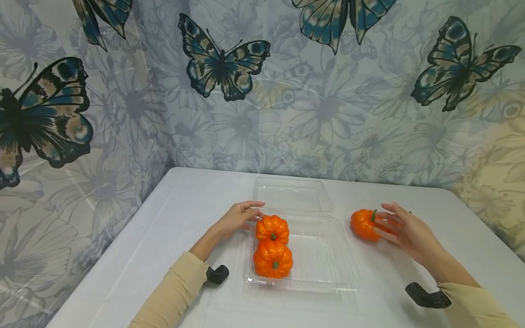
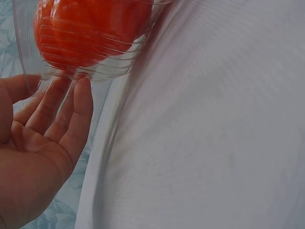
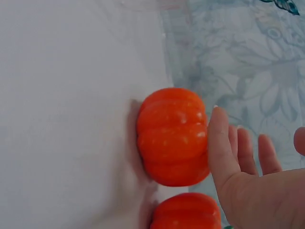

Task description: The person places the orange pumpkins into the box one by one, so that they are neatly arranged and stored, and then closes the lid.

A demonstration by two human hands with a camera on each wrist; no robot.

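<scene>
Two small orange pumpkins (image 1: 272, 229) with green stems sit one behind the other along the left side of a clear plastic clamshell container (image 1: 320, 255). At its back left corner, my left hand (image 1: 239, 217) holds the rim, thumb and fingers on either side of the corner in the left wrist view. My right hand (image 1: 406, 232) reaches over the table at the right, fingers extended along a third pumpkin (image 1: 362, 224). In the right wrist view that pumpkin (image 3: 174, 136) lies beside the index finger, and another pumpkin (image 3: 188, 212) lies near the palm, mostly hidden in the head view.
The container's lid (image 1: 293, 193) lies folded back flat behind it. Everything stands on a white-covered table (image 1: 197, 191) whose back and left edges meet walls hung with butterfly-patterned cloth (image 1: 246, 136). Black wrist mounts (image 1: 428, 296) stick out below both sleeves.
</scene>
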